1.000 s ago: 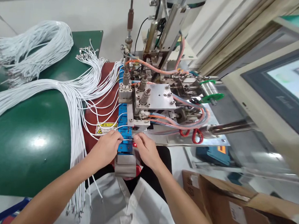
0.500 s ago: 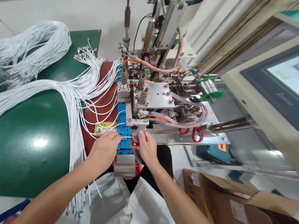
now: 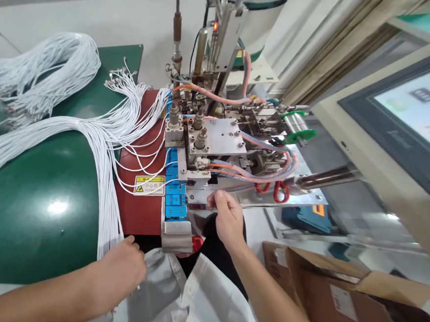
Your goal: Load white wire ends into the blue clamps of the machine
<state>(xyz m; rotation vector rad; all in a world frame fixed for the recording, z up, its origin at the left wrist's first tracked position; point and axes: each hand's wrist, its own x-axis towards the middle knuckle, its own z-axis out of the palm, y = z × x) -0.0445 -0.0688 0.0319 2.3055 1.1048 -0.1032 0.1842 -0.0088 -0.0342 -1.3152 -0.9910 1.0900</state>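
Observation:
My left hand point(image 3: 124, 265) is closed over the lower, hanging ends of a bundle of white cables point(image 3: 110, 207). Its fingers curl away from view, so what they grip is hidden. To the right of the row of blue clamps point(image 3: 175, 200), my right hand point(image 3: 228, 218) has thumb and forefinger pressed together in a pinch. Whatever may be in that pinch is too small to make out. Several white cables run from the bundle into the blue clamps farther back along the machine point(image 3: 224, 137). A curved metal guard point(image 3: 177, 237) covers the near end of the clamp row.
A second looped cable bundle point(image 3: 71, 57) lies on the green table point(image 3: 49, 208). Warning label point(image 3: 149, 185) sits on the red plate point(image 3: 137, 214). A wire spool point(image 3: 296, 127), a touch screen point(image 3: 418, 92) and cardboard boxes point(image 3: 323, 296) stand at the right.
My left hand has moved from the blue clamps down and left to the hanging cable ends. My right hand has drawn back to the right, away from the clamps.

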